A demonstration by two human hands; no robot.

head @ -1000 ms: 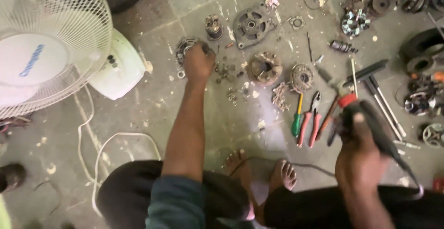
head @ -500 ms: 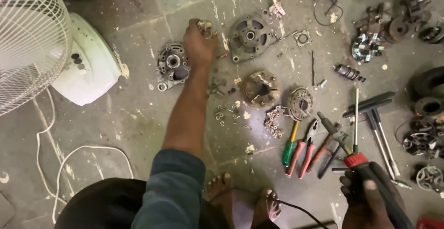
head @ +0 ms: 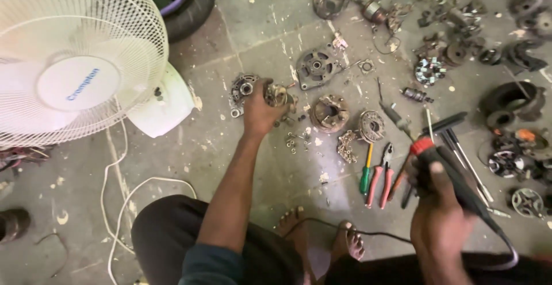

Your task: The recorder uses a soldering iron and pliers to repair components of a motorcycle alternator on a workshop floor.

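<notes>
Hard to say exactly what the left hand (head: 260,111) has grabbed, since the fingers cover most of it: a small rusty round metal part (head: 277,94), gripped just above the concrete floor (head: 80,176), right beside a grey cast housing (head: 242,89). The right hand (head: 440,216) is wrapped shut around a black soldering iron (head: 454,176) with a red collar; its cord runs off under the wrist. The white fan (head: 69,55) is cut off at the left.
</notes>
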